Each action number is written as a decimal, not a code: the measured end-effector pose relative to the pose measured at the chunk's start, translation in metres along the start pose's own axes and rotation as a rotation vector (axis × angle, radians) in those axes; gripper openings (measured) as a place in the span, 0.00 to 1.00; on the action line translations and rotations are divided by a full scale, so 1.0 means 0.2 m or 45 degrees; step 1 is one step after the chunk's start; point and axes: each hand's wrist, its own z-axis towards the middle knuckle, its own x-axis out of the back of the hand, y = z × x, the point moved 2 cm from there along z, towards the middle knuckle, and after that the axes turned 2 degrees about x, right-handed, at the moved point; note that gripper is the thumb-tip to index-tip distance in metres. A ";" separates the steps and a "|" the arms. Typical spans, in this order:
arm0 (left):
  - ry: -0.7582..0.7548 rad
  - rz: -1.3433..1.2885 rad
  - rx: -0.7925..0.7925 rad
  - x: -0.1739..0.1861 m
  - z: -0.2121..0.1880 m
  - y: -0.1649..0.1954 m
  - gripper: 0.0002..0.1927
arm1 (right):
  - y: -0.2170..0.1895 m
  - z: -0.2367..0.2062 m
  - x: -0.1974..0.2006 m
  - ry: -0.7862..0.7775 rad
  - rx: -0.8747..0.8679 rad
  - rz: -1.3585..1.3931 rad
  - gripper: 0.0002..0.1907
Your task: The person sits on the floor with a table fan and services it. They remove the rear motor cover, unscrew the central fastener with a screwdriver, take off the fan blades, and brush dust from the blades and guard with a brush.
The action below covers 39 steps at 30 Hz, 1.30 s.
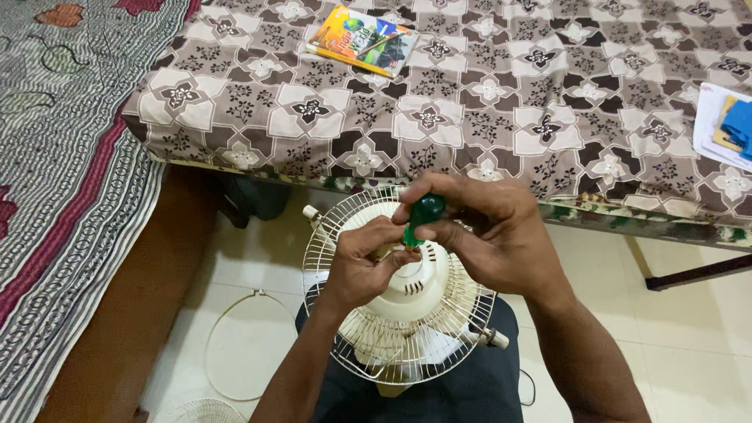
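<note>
Fan motor housing (411,286), cream, on the person's lap inside the rear wire guard (368,345); right hand (493,235), grip closed on a green-handled screwdriver (421,215), left hand (364,262) pinching at its tip; front guard ring (227,345) already off, floor at 8 o'clock; housing still on.

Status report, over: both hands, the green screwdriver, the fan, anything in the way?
Right hand gripping green screwdriver, tip down on fan motor housing. Left hand steadying near tip. Wire guard around them; nothing blocking.
</note>
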 end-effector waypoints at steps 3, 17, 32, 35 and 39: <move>0.010 0.031 -0.066 0.00 0.00 0.02 0.13 | -0.01 -0.01 -0.01 0.060 0.031 -0.078 0.18; 0.033 0.101 -0.204 0.01 -0.02 0.01 0.11 | -0.02 -0.04 -0.04 0.157 0.037 -0.141 0.21; 0.363 0.077 -0.017 0.05 -0.33 -0.09 0.29 | 0.15 -0.57 0.50 0.931 0.539 0.143 0.15; 0.563 0.030 -0.157 0.08 -0.60 -0.19 0.39 | 0.31 -0.87 0.78 1.251 0.511 0.241 0.15; 0.760 0.411 0.009 0.11 -0.97 -0.36 0.33 | 0.68 -1.40 1.09 1.651 0.205 0.048 0.11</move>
